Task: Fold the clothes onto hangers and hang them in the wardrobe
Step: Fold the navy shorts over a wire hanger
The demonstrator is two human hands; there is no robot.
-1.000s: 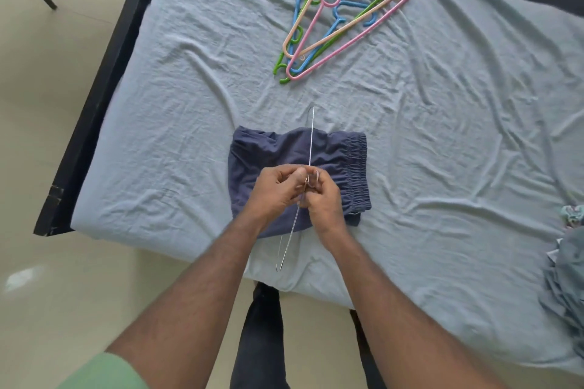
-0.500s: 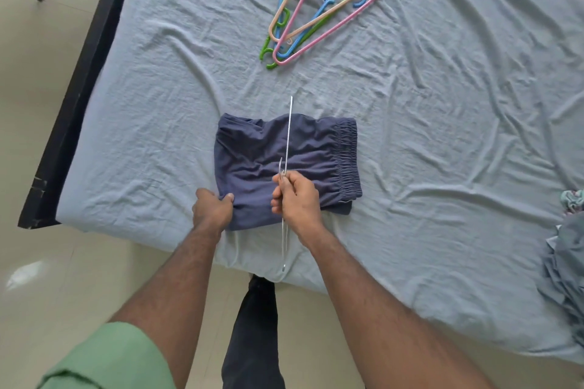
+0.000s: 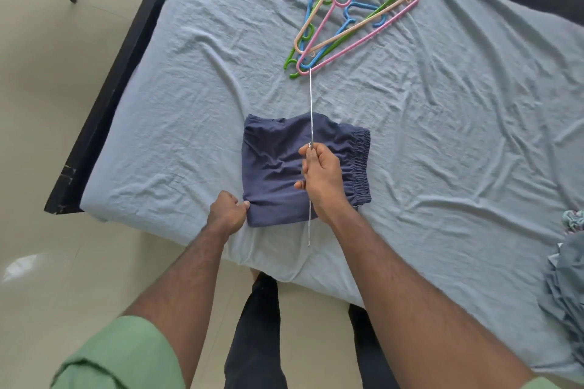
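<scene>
On the bed (image 3: 442, 123), folded shorts (image 3: 278, 167) under right-hand fingers (image 3: 308, 155), wire hanger (image 3: 311, 104) gripped

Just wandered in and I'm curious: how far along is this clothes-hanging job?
Early. Done: the navy shorts lie folded on the bed. In hand: the right hand grips a thin metal hanger above them, while the left hand pinches their corner. Left: draping them over it and hanging them up; coloured hangers and more clothes wait.
</scene>
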